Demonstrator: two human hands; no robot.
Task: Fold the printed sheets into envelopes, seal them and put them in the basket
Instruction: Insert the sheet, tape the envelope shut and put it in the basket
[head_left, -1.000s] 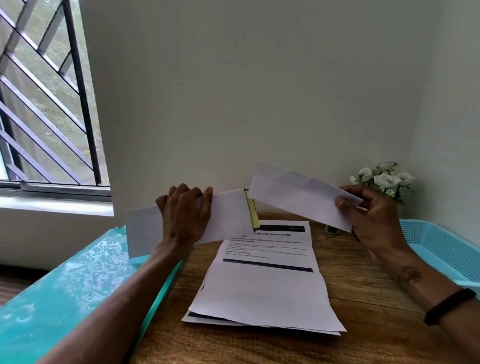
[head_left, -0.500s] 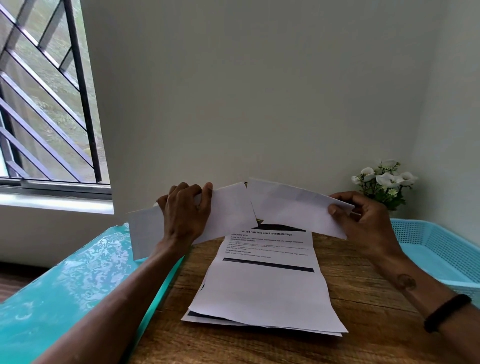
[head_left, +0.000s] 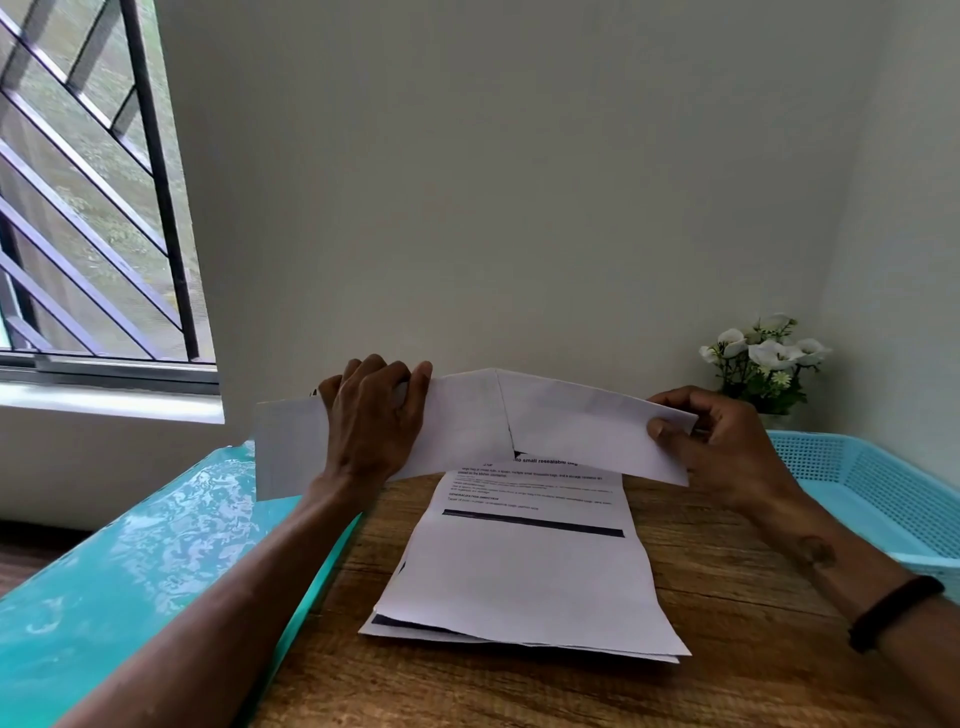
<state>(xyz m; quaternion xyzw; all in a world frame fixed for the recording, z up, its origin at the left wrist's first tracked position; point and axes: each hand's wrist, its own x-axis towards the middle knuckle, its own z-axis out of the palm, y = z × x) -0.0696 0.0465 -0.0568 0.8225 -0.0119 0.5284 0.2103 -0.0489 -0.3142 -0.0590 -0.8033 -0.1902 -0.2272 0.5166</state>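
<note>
My left hand (head_left: 374, 415) grips a white envelope (head_left: 291, 447) in the air above the table, fingers curled over its top edge. My right hand (head_left: 722, 441) pinches the right end of a folded white sheet (head_left: 582, 426). The sheet's left end meets the envelope's right end near the middle; whether it is inside I cannot tell. Under them a stack of printed sheets (head_left: 519, 577) lies on the wooden table (head_left: 727, 623), its top partly hidden. The light blue plastic basket (head_left: 872, 483) stands at the right.
A small pot of white flowers (head_left: 763, 358) stands behind the basket by the wall. A glossy teal surface (head_left: 130, 561) adjoins the table on the left, below a barred window (head_left: 93, 208). The wall is close behind.
My right hand has lowered the folded sheet and brought its left end against the envelope's right end. The yellow strip seen there earlier is now hidden. My left hand has barely moved.
</note>
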